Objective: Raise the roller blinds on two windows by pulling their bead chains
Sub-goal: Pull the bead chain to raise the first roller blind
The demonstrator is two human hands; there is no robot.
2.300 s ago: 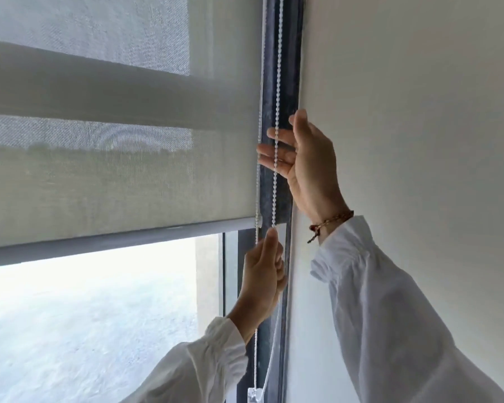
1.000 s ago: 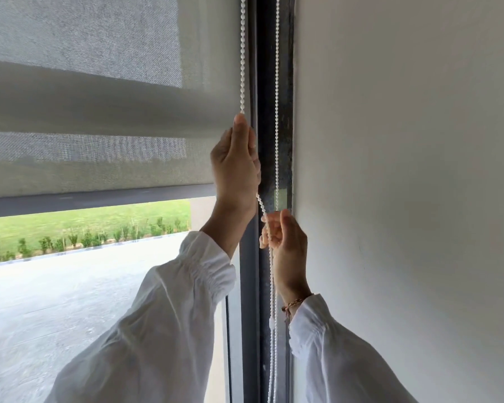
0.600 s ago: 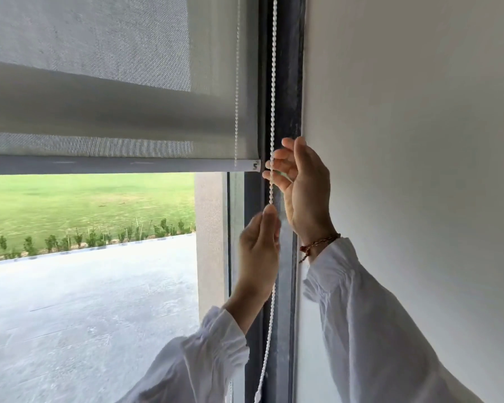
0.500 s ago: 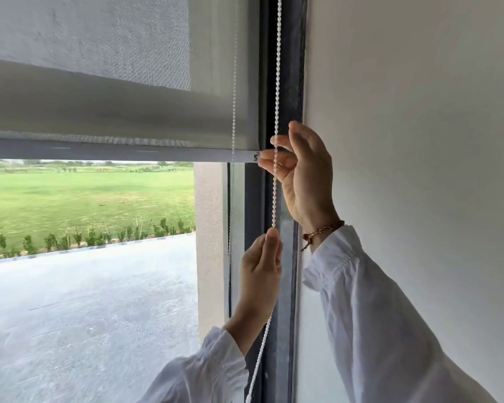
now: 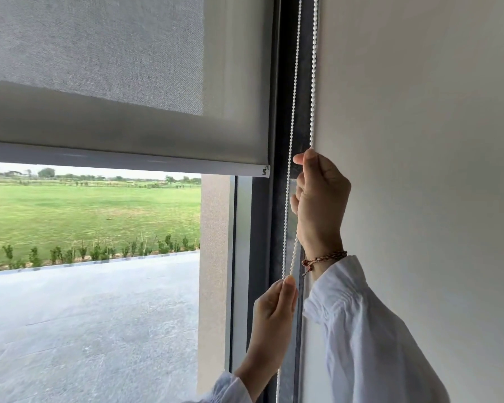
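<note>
A grey roller blind (image 5: 128, 68) covers the upper part of the window, its bottom bar (image 5: 128, 158) level with my right hand. The white bead chain (image 5: 313, 68) hangs in two strands along the dark window frame (image 5: 280, 112). My right hand (image 5: 320, 199) is closed on the right strand, high up by the wall. My left hand (image 5: 274, 309) sits lower and pinches the chain between thumb and fingers. Both arms wear white sleeves; a braided bracelet is on the right wrist.
A plain white wall (image 5: 419, 141) fills the right side, close to my right arm. Through the glass I see a paved terrace (image 5: 85, 330), a low hedge and a green field (image 5: 85, 207). A beige pillar (image 5: 214, 257) stands outside by the frame.
The blind's bottom bar has climbed, uncovering more of the field. My hands have alternated on the chain; the right hand has gone from loose fingers to a closed grip, the left has pulled down.
</note>
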